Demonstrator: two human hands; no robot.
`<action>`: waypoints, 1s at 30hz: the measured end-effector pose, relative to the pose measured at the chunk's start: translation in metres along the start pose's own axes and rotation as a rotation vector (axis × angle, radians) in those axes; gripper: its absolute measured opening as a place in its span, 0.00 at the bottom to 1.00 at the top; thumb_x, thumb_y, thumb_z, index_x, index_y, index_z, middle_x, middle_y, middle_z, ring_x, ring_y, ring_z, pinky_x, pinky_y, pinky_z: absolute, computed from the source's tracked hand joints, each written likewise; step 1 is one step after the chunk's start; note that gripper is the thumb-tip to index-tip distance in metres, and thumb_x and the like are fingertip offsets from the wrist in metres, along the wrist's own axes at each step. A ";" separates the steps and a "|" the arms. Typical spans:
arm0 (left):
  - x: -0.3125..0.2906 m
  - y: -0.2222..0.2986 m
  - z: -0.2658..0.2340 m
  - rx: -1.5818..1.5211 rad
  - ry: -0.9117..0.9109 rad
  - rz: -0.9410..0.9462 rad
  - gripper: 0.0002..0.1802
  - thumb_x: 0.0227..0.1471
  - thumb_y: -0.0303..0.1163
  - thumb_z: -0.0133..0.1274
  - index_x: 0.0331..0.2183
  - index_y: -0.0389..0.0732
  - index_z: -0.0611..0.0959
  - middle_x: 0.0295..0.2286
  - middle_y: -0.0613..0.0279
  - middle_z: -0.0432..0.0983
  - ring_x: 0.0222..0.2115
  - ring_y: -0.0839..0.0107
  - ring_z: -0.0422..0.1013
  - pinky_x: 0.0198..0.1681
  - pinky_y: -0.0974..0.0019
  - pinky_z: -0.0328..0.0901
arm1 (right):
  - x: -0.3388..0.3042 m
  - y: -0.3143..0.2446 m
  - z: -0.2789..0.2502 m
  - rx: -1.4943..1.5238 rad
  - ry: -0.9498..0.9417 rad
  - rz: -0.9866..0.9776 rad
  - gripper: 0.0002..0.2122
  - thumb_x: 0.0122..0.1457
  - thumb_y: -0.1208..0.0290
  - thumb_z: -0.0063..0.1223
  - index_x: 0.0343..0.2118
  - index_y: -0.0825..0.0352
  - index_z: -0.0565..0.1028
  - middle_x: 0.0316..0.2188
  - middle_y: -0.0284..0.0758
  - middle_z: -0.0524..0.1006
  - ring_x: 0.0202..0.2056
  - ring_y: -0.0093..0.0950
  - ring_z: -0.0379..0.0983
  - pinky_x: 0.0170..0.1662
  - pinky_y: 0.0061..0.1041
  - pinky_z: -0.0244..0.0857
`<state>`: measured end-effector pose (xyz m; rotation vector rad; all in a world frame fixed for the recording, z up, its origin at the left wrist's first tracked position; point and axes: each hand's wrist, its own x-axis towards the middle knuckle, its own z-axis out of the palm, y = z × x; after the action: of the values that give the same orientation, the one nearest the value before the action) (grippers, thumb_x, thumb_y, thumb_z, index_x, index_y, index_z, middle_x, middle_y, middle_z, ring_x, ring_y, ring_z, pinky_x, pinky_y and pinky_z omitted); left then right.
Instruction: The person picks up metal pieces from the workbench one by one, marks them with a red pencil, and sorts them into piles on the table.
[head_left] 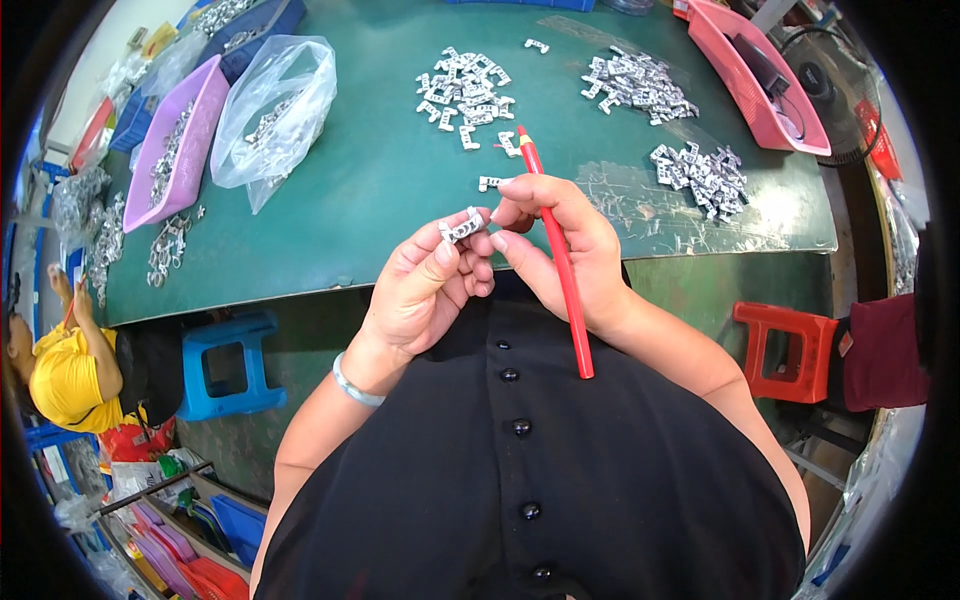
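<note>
A small silvery part (pixel 463 230) sits pinched in the left hand (pixel 425 280) of a person in black, just over the near edge of a green table (pixel 370 215). The left thumb and fingers are closed on the piece; the right hand (pixel 580 245) carries a red pencil (pixel 569 290), its banded end pointing between eleven and twelve o'clock. The right thumb and fingertips come close to the part's right end; whether they touch it cannot be told.

Clocked from the held piece, a pile of similar parts (pixel 465 85) lies at twelve, with a loose part (pixel 490 184) near the fingers at one. A second heap (pixel 640 85) sits toward two, a third heap (pixel 700 180) at about half past two, and a clear plastic bag (pixel 270 125) rests at ten.

By its sheen the part appears to be metal, and so is likely light, stiff and hard to crush by hand. Smooth faces may make it slippery, and its small size leaves room for few fingertips. The likely best hold is a thumb-and-finger pinch across the sides of the middle bar, leaving the blocky ends and dark openings uncovered. The heaped parts lie jumbled and may catch on one another; the loose one at one o'clock, lying apart, looks easier to lift by its sides.
</note>
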<state>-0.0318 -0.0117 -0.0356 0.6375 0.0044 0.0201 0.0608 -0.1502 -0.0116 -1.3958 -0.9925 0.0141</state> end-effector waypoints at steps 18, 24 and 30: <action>0.001 0.001 -0.006 -0.062 -0.116 -0.040 0.21 0.51 0.34 0.47 0.46 0.34 0.70 0.31 0.63 0.70 0.31 0.75 0.66 0.35 0.71 0.63 | -0.004 -0.002 -0.004 0.020 -0.054 0.051 0.18 0.46 0.87 0.51 0.42 0.69 0.66 0.30 0.33 0.70 0.33 0.21 0.67 0.39 0.22 0.62; 0.000 0.001 -0.002 0.016 -0.055 -0.060 0.22 0.50 0.39 0.48 0.45 0.37 0.70 0.28 0.66 0.69 0.28 0.76 0.63 0.31 0.73 0.60 | -0.004 0.000 -0.005 0.007 -0.034 0.020 0.18 0.45 0.87 0.51 0.42 0.68 0.66 0.29 0.34 0.70 0.32 0.23 0.69 0.37 0.22 0.64; 0.000 0.000 -0.004 0.032 -0.077 -0.056 0.21 0.51 0.39 0.47 0.45 0.37 0.70 0.28 0.66 0.69 0.28 0.76 0.64 0.31 0.72 0.60 | -0.003 -0.004 -0.005 -0.021 -0.033 0.015 0.18 0.44 0.86 0.51 0.41 0.68 0.67 0.29 0.36 0.71 0.31 0.25 0.70 0.37 0.24 0.66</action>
<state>-0.0321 -0.0089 -0.0389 0.6693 -0.0522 -0.0592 0.0601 -0.1569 -0.0096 -1.4263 -1.0121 0.0376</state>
